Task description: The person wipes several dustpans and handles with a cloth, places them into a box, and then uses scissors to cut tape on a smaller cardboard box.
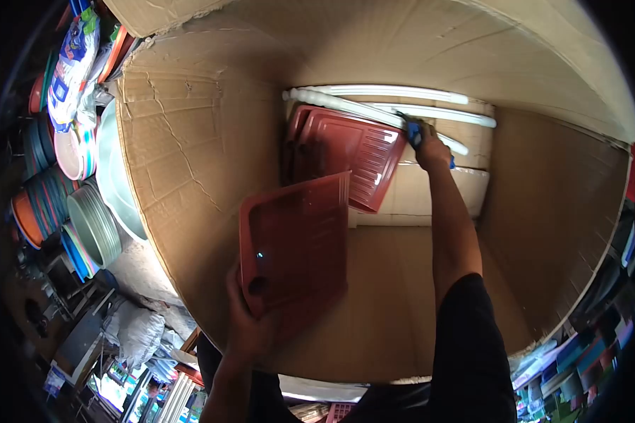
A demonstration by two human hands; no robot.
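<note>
My left hand [254, 321] grips the near left edge of a dark red ribbed plastic tray [300, 247], which is tilted inside a large cardboard box [176, 141]. Farther down, more red trays [353, 151] lie overlapped near the box's back left corner. My right hand [432, 149] is closed around a dark and blue object [415, 132], too small to identify, beside the right edge of those trays. Long white rods [402, 92] lie across the box near its back wall, one of them passing beneath or beside my right hand.
Flat cardboard pieces [437, 190] lie under the rods. The box walls rise on all sides. Outside on the left are stacked basins and buckets [95, 222] and a plastic packet [74, 70]; colourful goods [578, 366] stand at the lower right.
</note>
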